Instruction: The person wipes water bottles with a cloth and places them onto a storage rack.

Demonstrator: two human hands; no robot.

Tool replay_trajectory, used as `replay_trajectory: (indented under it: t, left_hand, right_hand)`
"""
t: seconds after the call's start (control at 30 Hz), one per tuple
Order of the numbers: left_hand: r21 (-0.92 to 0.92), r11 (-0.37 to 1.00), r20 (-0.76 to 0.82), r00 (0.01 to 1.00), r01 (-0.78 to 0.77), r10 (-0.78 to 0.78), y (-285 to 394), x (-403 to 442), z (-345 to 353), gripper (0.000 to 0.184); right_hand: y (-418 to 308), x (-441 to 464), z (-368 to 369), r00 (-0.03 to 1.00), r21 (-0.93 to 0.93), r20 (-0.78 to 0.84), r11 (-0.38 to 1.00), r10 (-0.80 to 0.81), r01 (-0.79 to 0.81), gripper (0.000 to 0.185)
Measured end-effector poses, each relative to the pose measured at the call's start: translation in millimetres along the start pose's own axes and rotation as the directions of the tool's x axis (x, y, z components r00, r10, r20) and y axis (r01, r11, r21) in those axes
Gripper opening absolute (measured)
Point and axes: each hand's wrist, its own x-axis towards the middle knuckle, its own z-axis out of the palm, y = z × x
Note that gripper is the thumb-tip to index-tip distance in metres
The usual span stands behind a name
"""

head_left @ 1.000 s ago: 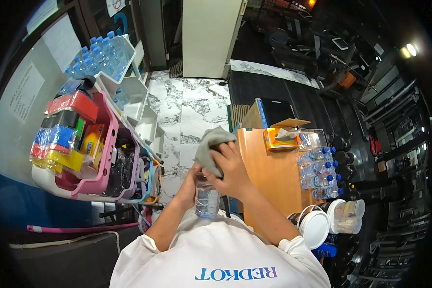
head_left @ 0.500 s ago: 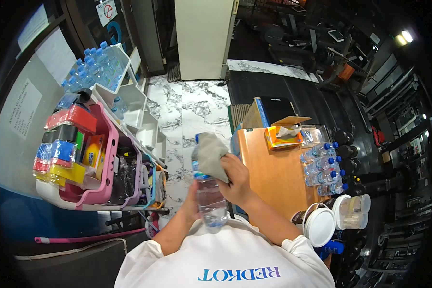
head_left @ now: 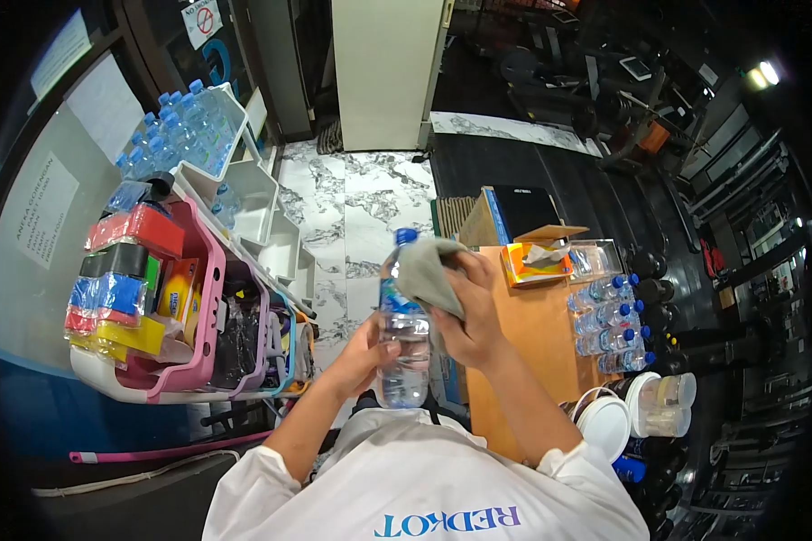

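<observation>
L hand (head_left: pixel 363 356) wrapped round a water btl (head_left: pixel 405 356) held out front, R hand (head_left: pixel 474 311) clutching a grey cloth (head_left: pixel 426 278) vs its upper part, hiding some label (head_left: pixel 392 299). Desk (head_left: pixel 543 334) w/ tissue box (head_left: pixel 523 264) & more btls (head_left: pixel 609 329) to the right, pink basket (head_left: pixel 209 329) left.

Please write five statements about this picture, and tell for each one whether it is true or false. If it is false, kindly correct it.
1. The left hand grips a bottle. True.
2. The cloth in the right hand is red. False: it is grey.
3. The bottle has a blue cap. True.
4. The tissue box stands on the floor. False: it is on the wooden table.
5. The pink basket is on the person's left side. True.
</observation>
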Motion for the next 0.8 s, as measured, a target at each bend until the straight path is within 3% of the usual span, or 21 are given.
replay_trajectory:
  t: [0.07, 0.13, 0.2, 0.23, 0.27, 0.33, 0.37, 0.43, 0.47, 0.5, 0.53, 0.57, 0.63, 0.67, 0.7, 0.73, 0.77, 0.8]
  left_hand:
    - [-0.006, 0.998, 0.057, 0.997, -0.055, 0.055, -2, 8, -3, 0.081]
    - [-0.008, 0.991, 0.093, 0.987, -0.131, 0.132, -22, 25, -17, 0.079]
    - [-0.459, 0.886, 0.005, 0.998, 0.061, -0.066, -41, 25, -21, 0.075]
    - [-0.478, 0.877, -0.120, 0.986, 0.045, -0.116, -48, 23, -25, 0.072]
    - [-0.482, 0.875, -0.125, 0.986, 0.037, -0.111, -47, 19, -27, 0.072]
    - [-0.476, 0.877, -0.130, 0.981, 0.064, -0.142, -43, 6, -32, 0.069]
    - [-0.455, 0.884, -0.103, 0.979, 0.111, -0.176, -45, 3, -43, 0.067]
    - [-0.489, 0.868, -0.118, 0.978, 0.092, -0.171, -52, -1, -53, 0.068]
    - [-0.514, 0.854, -0.126, 0.978, 0.079, -0.166, -54, -3, -56, 0.069]
    - [-0.562, 0.821, -0.051, 0.987, 0.099, -0.155, -57, -3, -58, 0.068]
    - [-0.564, 0.819, -0.053, 0.986, 0.103, -0.160, -56, -3, -56, 0.068]
    - [-0.572, 0.814, -0.019, 0.991, 0.098, -0.133, -52, -3, -52, 0.066]
    - [-0.567, 0.819, 0.029, 0.996, 0.088, -0.088, -41, -2, -44, 0.062]
    - [-0.568, 0.818, 0.029, 0.995, 0.093, -0.093, -42, -2, -47, 0.062]
    - [-0.490, 0.867, 0.004, 0.994, 0.094, -0.105, -45, -1, -50, 0.062]
    - [-0.407, 0.908, -0.019, 0.993, 0.097, -0.115, -47, 0, -52, 0.062]
    - [-0.404, 0.906, -0.010, 0.990, 0.124, -0.140, -46, -2, -50, 0.063]
    - [-0.401, 0.906, -0.006, 0.989, 0.133, -0.148, -47, -1, -48, 0.063]
  right_hand:
    - [16, 1, 23, 1.000, 0.150, 0.030, 0.989, 0.005, -0.010, 0.042]
    - [32, -3, 39, 0.997, 0.100, 0.063, 0.994, -0.054, 0.047, 0.043]
    - [28, -17, 56, 0.998, 0.255, 0.055, 0.967, -0.001, -0.013, 0.041]
    - [18, -25, 56, 0.995, 0.224, 0.096, 0.974, -0.004, -0.017, 0.041]
    - [14, -42, 58, 0.995, 0.229, 0.102, 0.973, -0.009, -0.014, 0.041]
    - [13, -77, 64, 0.948, 0.387, 0.269, 0.882, 0.171, -0.269, 0.040]
    - [9, -81, 60, 0.946, 0.392, 0.277, 0.878, 0.171, -0.273, 0.040]
    - [0, -84, 50, 0.742, 0.491, 0.439, 0.556, 0.506, -0.670, 0.036]
    - [-1, -82, 52, 0.738, 0.492, 0.443, 0.550, 0.509, -0.675, 0.036]
    - [1, -78, 55, 0.766, 0.653, 0.241, 0.485, 0.596, -0.582, 0.034]
    - [2, -73, 58, 0.731, 0.782, 0.037, 0.435, 0.681, -0.445, 0.033]
    - [-3, -62, 55, 0.727, 0.783, 0.037, 0.432, 0.686, -0.448, 0.033]
    - [-12, -35, 46, 0.722, 0.893, -0.161, 0.411, 0.673, -0.183, 0.036]
    - [-6, -34, 44, 0.718, 0.893, -0.162, 0.410, 0.677, -0.185, 0.036]
    - [2, -35, 39, 0.837, 0.780, 0.008, 0.520, 0.547, -0.348, 0.035]
    - [9, -32, 37, 0.882, 0.620, 0.211, 0.640, 0.421, -0.454, 0.033]
    - [3, -12, 46, 0.945, 0.411, 0.128, 0.851, 0.300, -0.326, 0.033]
    - [7, -12, 59, 0.923, 0.165, 0.261, 0.929, 0.282, -0.330, 0.031]
